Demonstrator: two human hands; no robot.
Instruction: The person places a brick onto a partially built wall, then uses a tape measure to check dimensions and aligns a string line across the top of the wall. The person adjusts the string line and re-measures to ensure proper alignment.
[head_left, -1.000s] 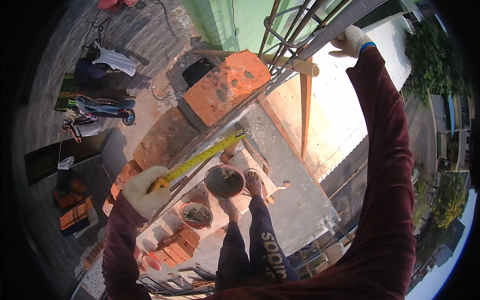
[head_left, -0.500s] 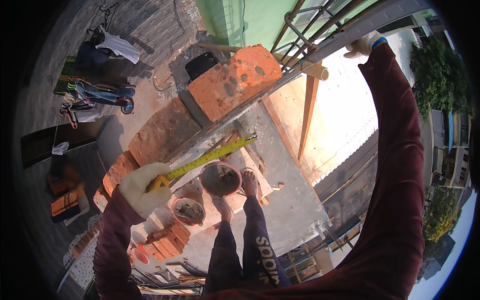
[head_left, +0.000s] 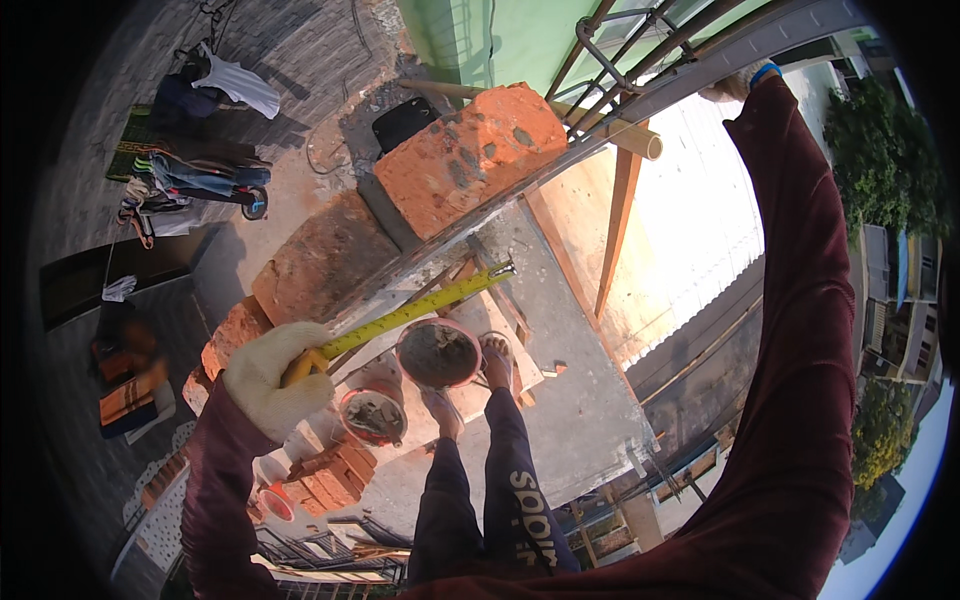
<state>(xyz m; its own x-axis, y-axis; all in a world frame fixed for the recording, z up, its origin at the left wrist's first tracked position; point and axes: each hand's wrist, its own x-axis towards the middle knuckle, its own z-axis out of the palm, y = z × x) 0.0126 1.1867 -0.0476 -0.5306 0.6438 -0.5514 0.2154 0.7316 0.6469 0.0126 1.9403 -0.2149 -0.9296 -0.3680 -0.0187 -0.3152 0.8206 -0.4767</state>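
Observation:
My left hand, in a cream glove, is closed on a yellow tape measure, its blade stretched diagonally up to the right beside a row of rough red bricks. The nearest large brick lies beside a grey strip of beam. My right hand, also gloved, is reached out far up at the beam's outer side; its fingers are partly hidden, so I cannot tell their grip. Below, two buckets of mortar stand on boards by my feet.
Steel rebar and a pale pipe adjoin the brick top. A concrete ledge borders a drop toward a street. Stacked bricks lie below; hanging clothes and a black object are at left.
My right hand has moved up and to the right along the beam. My left hand and the tape have shifted slightly, as has the whole view.

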